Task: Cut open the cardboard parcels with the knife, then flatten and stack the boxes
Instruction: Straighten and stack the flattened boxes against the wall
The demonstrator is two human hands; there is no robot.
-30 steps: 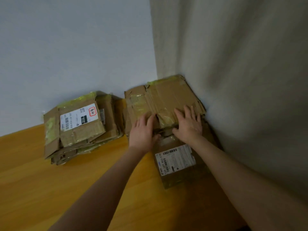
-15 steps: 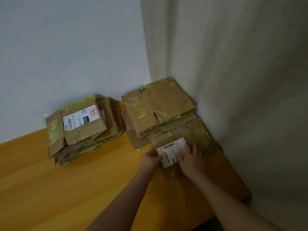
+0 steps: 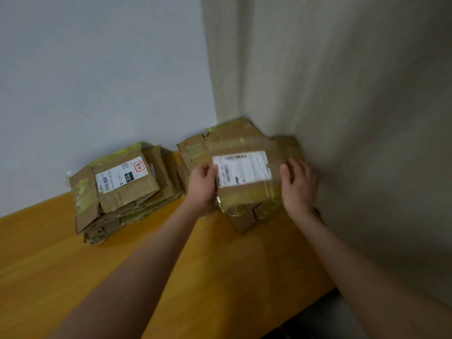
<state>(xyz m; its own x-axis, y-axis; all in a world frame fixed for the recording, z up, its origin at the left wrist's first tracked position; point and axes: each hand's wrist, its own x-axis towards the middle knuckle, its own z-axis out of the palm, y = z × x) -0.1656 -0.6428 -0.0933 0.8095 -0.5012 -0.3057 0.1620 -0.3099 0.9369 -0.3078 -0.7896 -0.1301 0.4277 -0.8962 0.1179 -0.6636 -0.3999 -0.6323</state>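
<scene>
The left hand (image 3: 203, 187) grips the left edge of a flattened box (image 3: 247, 194), with its fingers curled over the edge beside the white label (image 3: 244, 171). The right hand (image 3: 298, 187) lies against the box's right edge. It looks unclenched, with its fingers straight and pointing to the far side and its thumb at the box's top face, though blur hides the exact contact. The box is held flat, label up, between the two hands, above the right stack (image 3: 220, 138) of flattened cardboard. That stack sits in the far right corner of the table (image 3: 73, 265), where the white wall (image 3: 97, 69) meets the beige wall (image 3: 342, 94). Blur makes it unclear whether the box already rests on the stack or is just above it. Bits of cardboard with yellowish tape stick out from under the box on the near side. The print on the box's label is smeared and cannot be read. The left stack (image 3: 127, 192), also flattened cardboard, lies just left of the right one, against the white wall. Its top piece carries a white sticker (image 3: 121, 173) with a barcode and a red mark. Both forearms reach in from the near edge over the yellow-brown table.
</scene>
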